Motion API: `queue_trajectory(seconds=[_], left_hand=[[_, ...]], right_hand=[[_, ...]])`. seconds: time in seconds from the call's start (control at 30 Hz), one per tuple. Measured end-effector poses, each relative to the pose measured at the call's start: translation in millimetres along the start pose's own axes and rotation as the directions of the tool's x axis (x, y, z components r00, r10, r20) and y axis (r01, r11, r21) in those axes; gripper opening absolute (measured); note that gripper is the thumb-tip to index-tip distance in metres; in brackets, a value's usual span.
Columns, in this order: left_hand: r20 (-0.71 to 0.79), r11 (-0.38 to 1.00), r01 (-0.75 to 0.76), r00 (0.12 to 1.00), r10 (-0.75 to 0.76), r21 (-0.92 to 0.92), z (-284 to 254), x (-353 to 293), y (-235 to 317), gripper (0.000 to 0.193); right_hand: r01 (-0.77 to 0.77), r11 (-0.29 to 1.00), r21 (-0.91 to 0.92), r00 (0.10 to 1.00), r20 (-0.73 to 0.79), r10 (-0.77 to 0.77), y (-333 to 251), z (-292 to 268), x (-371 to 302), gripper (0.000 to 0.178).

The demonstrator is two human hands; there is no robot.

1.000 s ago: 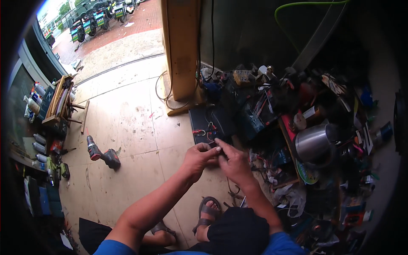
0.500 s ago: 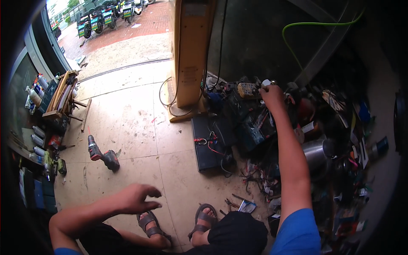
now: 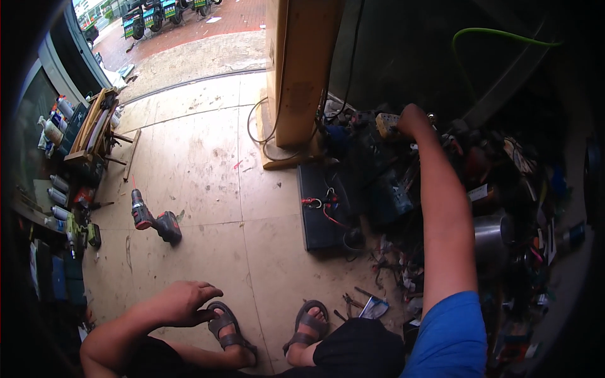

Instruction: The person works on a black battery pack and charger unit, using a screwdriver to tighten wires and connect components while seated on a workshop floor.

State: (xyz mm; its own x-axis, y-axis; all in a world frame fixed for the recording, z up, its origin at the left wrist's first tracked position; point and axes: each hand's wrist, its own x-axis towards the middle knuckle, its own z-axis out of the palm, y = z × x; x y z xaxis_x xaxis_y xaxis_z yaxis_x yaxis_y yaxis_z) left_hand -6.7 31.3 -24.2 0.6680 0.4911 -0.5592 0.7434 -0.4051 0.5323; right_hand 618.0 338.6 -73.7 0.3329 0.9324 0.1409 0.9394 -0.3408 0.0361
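Observation:
My right arm reaches far forward over the clutter at the right. My right hand (image 3: 414,121) is closed at the end of a pale yellowish power strip (image 3: 386,125); whatever its fingers grip is hidden behind the hand and in shadow. Held above my left foot, my left hand (image 3: 184,303) has its fingers apart and nothing in it. A cordless drill (image 3: 154,218) with a thin bit lies on the floor ahead of that hand. Between the two arms sits a black battery box (image 3: 320,217) with red and pale leads on top.
A yellow post (image 3: 299,82) stands ahead, a cable round its base. Tools, wires and a metal pot (image 3: 493,236) crowd the right. A wooden rack (image 3: 94,129), spray cans and a green drill (image 3: 74,236) line the left. Pliers and a small packet (image 3: 374,307) lie near my right foot.
The whole view has shifted slightly. A white rounded thing seen at my right fingertips is now out of sight behind the hand. My left hand's fingers have straightened a little.

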Motion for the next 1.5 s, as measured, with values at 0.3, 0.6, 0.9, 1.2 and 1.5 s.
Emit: queue_trajectory(seconds=[0.3,0.6,0.9,1.2,1.5], left_hand=[[0.046,0.985,-0.143,0.989,0.139,0.091,-14.3,22.8,3.0,0.054],[-0.114,0.994,-0.079,0.99,0.087,0.075,-15.4,-10.1,10.9,0.054],[-0.272,0.97,0.235,0.931,-0.242,-0.062,23.0,-48.0,-92.4,0.055],[-0.162,0.87,0.431,0.901,-0.402,0.239,25.4,-56.8,-200.0,0.045],[-0.087,0.928,0.305,0.952,-0.293,0.211,29.6,-55.7,-164.0,0.048]], right_hand=[[-0.058,0.986,-0.159,0.996,0.057,0.068,-8.4,13.4,12.6,0.042],[0.309,0.944,0.117,0.828,-0.52,-0.207,-115.3,-91.6,-102.7,0.032],[0.713,0.61,0.346,0.585,0.185,-0.79,-262.9,-119.0,-289.8,0.039],[0.72,0.661,0.213,0.54,0.426,-0.726,-235.5,-109.8,-332.5,0.039],[0.48,0.874,0.083,0.424,0.85,-0.314,-138.3,-44.4,-350.8,0.039]])
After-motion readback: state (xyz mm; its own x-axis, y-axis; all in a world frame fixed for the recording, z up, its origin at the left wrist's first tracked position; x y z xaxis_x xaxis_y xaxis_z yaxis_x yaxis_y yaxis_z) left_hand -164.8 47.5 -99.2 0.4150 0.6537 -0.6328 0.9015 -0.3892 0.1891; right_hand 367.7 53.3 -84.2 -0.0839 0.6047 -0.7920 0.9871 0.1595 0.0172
